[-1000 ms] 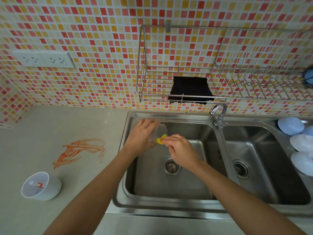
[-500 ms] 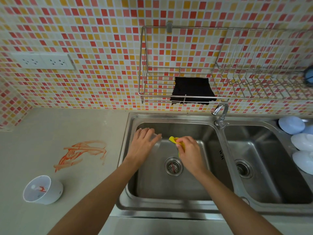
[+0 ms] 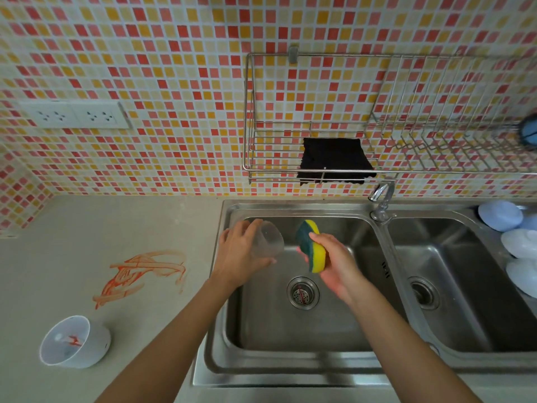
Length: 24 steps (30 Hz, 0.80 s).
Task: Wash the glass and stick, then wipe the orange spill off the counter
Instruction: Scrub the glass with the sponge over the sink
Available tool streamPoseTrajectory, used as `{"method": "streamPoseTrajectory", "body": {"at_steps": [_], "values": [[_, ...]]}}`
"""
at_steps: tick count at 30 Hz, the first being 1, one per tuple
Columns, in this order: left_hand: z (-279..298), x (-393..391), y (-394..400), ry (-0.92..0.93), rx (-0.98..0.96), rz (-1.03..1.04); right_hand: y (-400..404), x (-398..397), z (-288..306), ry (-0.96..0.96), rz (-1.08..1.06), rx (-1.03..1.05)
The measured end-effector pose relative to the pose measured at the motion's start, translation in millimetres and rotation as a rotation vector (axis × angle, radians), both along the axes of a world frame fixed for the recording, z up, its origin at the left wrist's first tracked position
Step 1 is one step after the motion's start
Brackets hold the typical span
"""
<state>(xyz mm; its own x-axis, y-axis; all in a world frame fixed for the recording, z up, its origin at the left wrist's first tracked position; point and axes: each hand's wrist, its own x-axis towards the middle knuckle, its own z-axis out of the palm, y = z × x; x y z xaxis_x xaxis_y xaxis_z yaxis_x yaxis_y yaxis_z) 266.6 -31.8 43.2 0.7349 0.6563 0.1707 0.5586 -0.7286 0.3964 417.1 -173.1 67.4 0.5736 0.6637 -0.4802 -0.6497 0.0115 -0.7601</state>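
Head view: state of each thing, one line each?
glass: held by left hand over the sink
sponge: gripped by right hand, apart from glass
orange spill: unwiped on counter
white bowl: upright, orange traces inside
faucet: no water visible
black cloth: in wall rack

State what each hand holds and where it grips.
Left hand grips the glass round its side. Right hand pinches the sponge across its faces.

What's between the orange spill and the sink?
Only bare grey counter lies between the spill and the sink rim. The head view shows that, though the left forearm crosses the stretch nearer the camera.
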Motion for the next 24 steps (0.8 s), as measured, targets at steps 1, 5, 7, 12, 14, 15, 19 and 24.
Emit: {"method": "streamPoseTrajectory", "body": {"at_steps": [1,5,7,12,14,15,19,24], "values": [[1.5,-1.2,1.5,-0.025,-0.022,0.003,0.1,-1.4,8.4,0.017,0.021,0.051],[1.0,-4.1,7.4,-0.097,-0.075,0.027,7.5,-2.5,54.7,0.033,0.117,0.205],[-1.6,-3.3,9.9,-0.097,-0.091,0.030,19.7,3.5,82.5,0.023,0.150,0.279],[-5.7,2.6,19.0,-0.104,-0.128,0.003,71.3,35.6,137.7,-0.342,0.041,0.159],[-4.8,6.6,22.0,-0.122,-0.150,0.005,95.2,47.9,145.0,-0.503,0.013,0.048],[-3.9,8.6,22.9,-0.131,-0.165,0.008,106.5,51.7,146.1,-0.569,0.012,-0.007],[-4.6,14.0,26.9,-0.157,-0.205,0.023,142.4,60.1,139.4,-0.839,0.063,-0.229],[-13.7,15.9,34.2,-0.138,-0.210,0.019,172.4,68.6,117.3,-1.073,0.182,-0.431]]}}
